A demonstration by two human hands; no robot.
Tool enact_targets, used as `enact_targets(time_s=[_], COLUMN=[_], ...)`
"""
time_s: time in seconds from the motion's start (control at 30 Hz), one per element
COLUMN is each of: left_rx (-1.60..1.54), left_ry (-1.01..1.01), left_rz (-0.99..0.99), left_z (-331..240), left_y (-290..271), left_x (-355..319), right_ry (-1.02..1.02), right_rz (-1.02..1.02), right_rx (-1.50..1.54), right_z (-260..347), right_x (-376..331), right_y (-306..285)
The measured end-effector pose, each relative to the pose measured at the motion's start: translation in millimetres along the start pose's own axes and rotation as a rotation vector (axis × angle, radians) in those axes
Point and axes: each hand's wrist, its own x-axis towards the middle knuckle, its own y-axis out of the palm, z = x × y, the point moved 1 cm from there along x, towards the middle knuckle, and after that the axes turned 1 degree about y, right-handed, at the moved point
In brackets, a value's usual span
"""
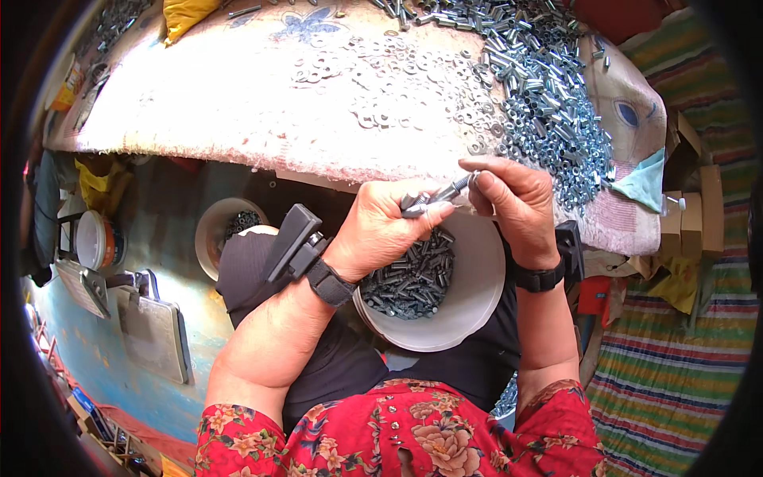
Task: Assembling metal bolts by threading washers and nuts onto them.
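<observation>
My left hand (369, 230) is closed around several threaded metal bolts (415, 208). One of them, a longer bolt (455, 188), sticks out toward my right hand (517, 203). The right thumb and fingers pinch a small metal ring (474, 181) at that bolt's tip. Whether it is a nut or a washer is hard to make out. Under both hands, a white bucket (483, 274) stands between my legs, partly filled with dark metal bolts (409, 280).
On the cloth-covered table (214, 103) ahead lie scattered flat washers (389, 75). To their right is a big heap of shiny metal sleeves and nuts (548, 103). Another white bucket (208, 246) holds small parts by my left knee. Cardboard boxes (703, 211) stand at the right.
</observation>
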Motion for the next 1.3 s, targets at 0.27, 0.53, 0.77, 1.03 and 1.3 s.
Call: enact_targets(time_s=[0.27, 0.53, 0.77, 1.03, 1.3], left_rx=[0.333, -0.087, -0.148, -0.121, -0.144], left_ry=[0.369, -0.196, -0.243, -0.253, -0.257], left_rz=[0.13, 0.257, 0.147, 0.018, 0.078], left_z=[2, 6, 18, 23, 23], left_y=[11, 25, 27, 29, 24], left_x=[6, 3, 8, 13, 14], right_ry=[0.043, -0.108, -0.233, -0.256, 0.027], right_rz=[-0.064, -0.312, -0.215, -0.413, -0.127], right_rx=[0.549, 0.087, -0.418, -1.278, -0.125], right_z=[-2, -21, -16, -56, -11], right_x=[-36, -62, -48, -10, -38], right_y=[6, 4, -28, -81, -49])
